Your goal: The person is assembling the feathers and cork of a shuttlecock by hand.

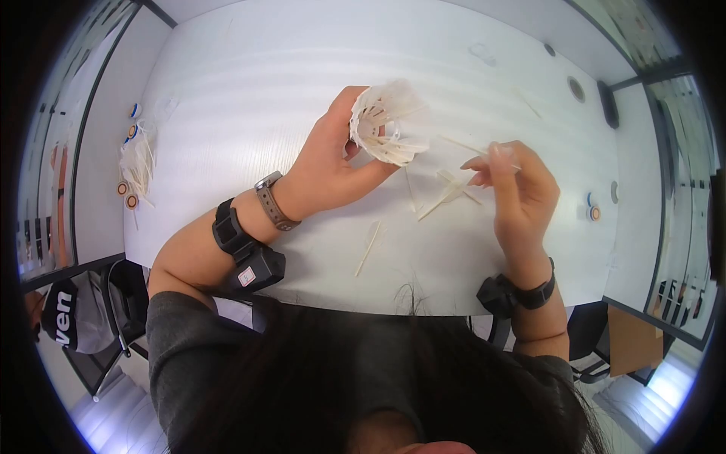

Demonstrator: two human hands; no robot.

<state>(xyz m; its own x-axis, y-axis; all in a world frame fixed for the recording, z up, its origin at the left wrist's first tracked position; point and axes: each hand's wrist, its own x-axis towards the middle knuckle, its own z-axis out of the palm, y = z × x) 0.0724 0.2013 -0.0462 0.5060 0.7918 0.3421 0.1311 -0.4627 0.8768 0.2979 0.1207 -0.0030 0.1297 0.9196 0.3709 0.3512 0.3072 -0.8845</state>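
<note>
While holding a feather shuttlecock (389, 125) in the left hand (333, 163), pinching a loose feather (473, 147) in the right hand (522, 181)

Grips the shuttlecock from the side and below, left fingers curled around the skirt, above the middle of the white table (302, 257), with the open, ragged end of the skirt turned toward the camera. Pinches the loose feather between right thumb and fingertips, just right of the shuttlecock, quill pointing toward the skirt without touching. Shows crossed feathers (446, 195) on the tabletop near the right fingertips, plus a single feather (368, 248) closer to the body. Bears a feather pile (138, 163) at the table's left edge, with small round pieces (132, 201) beside, and more round pieces (594, 213) at the right. Wears a wristwatch (272, 200) on the left wrist, and a black strapped device on each arm, left (257, 268) and right (497, 295).
</note>
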